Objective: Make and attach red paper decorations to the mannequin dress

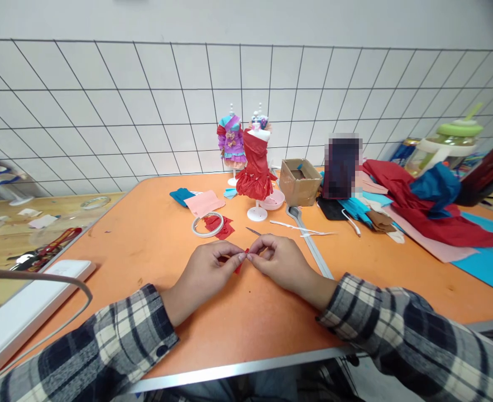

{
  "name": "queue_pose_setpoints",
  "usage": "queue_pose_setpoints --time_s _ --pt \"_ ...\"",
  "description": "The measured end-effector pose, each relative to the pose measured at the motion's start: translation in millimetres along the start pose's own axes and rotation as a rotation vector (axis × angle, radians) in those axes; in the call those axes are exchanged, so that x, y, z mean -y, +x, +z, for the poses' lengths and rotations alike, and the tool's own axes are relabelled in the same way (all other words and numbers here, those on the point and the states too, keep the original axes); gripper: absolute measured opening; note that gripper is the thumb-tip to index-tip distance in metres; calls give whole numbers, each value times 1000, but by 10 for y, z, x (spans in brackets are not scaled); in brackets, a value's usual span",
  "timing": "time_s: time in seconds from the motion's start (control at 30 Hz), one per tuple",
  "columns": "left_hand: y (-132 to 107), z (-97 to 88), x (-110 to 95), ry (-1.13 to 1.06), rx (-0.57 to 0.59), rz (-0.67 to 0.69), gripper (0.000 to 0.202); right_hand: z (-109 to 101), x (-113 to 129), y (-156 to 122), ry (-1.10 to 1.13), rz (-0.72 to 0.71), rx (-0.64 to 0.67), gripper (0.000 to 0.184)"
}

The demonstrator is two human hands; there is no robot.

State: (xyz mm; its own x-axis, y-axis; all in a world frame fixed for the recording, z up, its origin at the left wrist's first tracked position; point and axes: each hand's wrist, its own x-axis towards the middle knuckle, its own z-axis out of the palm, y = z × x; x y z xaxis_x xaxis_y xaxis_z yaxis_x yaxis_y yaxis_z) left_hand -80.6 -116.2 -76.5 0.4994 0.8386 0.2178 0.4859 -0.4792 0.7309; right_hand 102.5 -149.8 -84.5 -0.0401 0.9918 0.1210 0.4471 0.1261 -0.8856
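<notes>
My left hand (210, 265) and my right hand (286, 262) meet over the near middle of the orange table, thumbs and forefingers pinched close together. Between them is a small piece of red crepe paper (238, 269), mostly hidden by the fingers. Thin tweezers or a similar pointed tool (253, 231) shows its tip just beyond my right hand. Past my left hand lie a roll of white tape (195, 226) and some red paper scraps (224, 229). Farther back, a small dress form (256, 162) stands upright on a white base in a red crumpled-paper dress.
A second dress form (231, 142) in purple stands behind. To the right are a cardboard box (300, 184), a blurred dark phone-like object (341, 167), and piled red paper (422, 201). A white power strip (41, 312) lies at the left edge. Pink paper (205, 204) lies farther back.
</notes>
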Motion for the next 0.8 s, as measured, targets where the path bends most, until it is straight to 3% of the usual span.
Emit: queue_pose_setpoints --time_s 0.1,0.2,0.3,0.43,0.57,0.7,0.8 --pt "-4 -20 -19 77 -15 31 18 -19 19 -33 -117 -132 -24 5" --pt "-5 -24 -47 66 -45 55 18 -28 51 -51 -127 -161 -32 8" --pt "-2 -15 -56 -13 -99 85 19 -22 87 -42 -9 -35 -22 8" --pt "-4 -21 -52 -12 -164 139 19 -18 84 -10 360 248 143 15" --pt "-16 -62 -51 75 -133 241 19 -58 1 23 584 318 314 25" --pt "-53 -96 -62 206 -2 336 19 -145 -70 60 384 266 467 17" --pt "-93 -94 -78 276 124 371 21 -213 -73 79 79 95 507 6"
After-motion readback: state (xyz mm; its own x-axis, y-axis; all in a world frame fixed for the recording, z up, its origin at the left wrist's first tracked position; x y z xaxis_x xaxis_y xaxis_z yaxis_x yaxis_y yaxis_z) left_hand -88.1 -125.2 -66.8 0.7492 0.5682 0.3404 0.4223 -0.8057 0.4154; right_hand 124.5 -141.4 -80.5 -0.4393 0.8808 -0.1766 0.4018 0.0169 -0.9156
